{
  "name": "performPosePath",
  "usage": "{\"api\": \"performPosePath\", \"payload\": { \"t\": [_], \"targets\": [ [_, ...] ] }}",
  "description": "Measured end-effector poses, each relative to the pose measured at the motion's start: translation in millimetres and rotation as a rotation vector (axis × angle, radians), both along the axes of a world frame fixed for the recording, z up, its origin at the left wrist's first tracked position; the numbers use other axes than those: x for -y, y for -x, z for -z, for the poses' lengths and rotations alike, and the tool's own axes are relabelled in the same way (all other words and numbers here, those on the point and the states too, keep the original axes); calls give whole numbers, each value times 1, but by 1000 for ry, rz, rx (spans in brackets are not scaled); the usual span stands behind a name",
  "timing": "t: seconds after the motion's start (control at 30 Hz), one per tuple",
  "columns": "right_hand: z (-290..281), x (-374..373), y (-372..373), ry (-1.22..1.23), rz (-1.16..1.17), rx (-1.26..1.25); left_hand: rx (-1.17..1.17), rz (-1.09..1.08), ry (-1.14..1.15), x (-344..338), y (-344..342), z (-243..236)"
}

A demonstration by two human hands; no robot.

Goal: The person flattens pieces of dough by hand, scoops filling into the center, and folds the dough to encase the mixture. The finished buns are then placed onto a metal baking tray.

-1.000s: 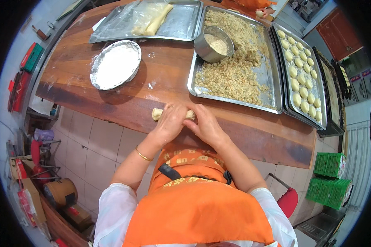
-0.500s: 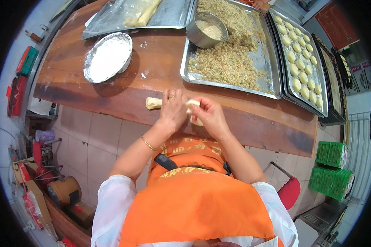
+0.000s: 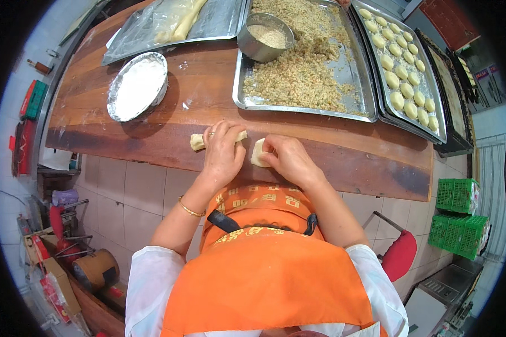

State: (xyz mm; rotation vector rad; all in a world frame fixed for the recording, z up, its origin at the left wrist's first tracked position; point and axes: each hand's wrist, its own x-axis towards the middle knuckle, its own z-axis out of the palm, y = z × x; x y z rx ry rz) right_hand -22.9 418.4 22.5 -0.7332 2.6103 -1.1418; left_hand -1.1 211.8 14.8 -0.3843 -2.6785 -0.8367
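My left hand (image 3: 224, 151) is wrapped over a short pale dough roll (image 3: 197, 142) near the table's front edge. Both ends of the roll stick out from under the fingers. To its right, my right hand (image 3: 291, 161) has its fingertips curled onto a flattish pale piece of dough (image 3: 257, 153), which lies at the table surface apart from the roll. The thumb and fingers of the right hand partly cover this piece.
A bowl of white flour (image 3: 138, 87) stands at the left. Beyond my hands, a metal tray (image 3: 365, 115) bears crumbly filling and a round metal tin (image 3: 258, 50). At right, another tray (image 3: 439, 101) carries rows of dough pieces. A plastic-covered tray (image 3: 208, 35) lies at the back.
My right hand has drawn away from the roll's right end, and a dough piece now lies separate under its fingers. The left hand keeps its hold; the view has shifted slightly.
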Motion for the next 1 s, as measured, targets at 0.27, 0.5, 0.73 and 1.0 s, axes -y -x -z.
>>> {"api": "performPosePath", "payload": {
  "t": [0.27, 0.5, 0.73, 1.0],
  "targets": [
    [13, 7, 9, -63, 4, -102, -59, 81, -61, -12, 7, -9],
    [-2, -36, 3, 121, 206, 2, 53, 353, -253, -54, 59, 3],
    [-4, -83, -9, 250, 535, -185, -17, 667, 117, -84, 65, 22],
    [2, -79, -5, 407, 581, -151, 35, 648, 227, -98, 71, 21]
  ]
}}
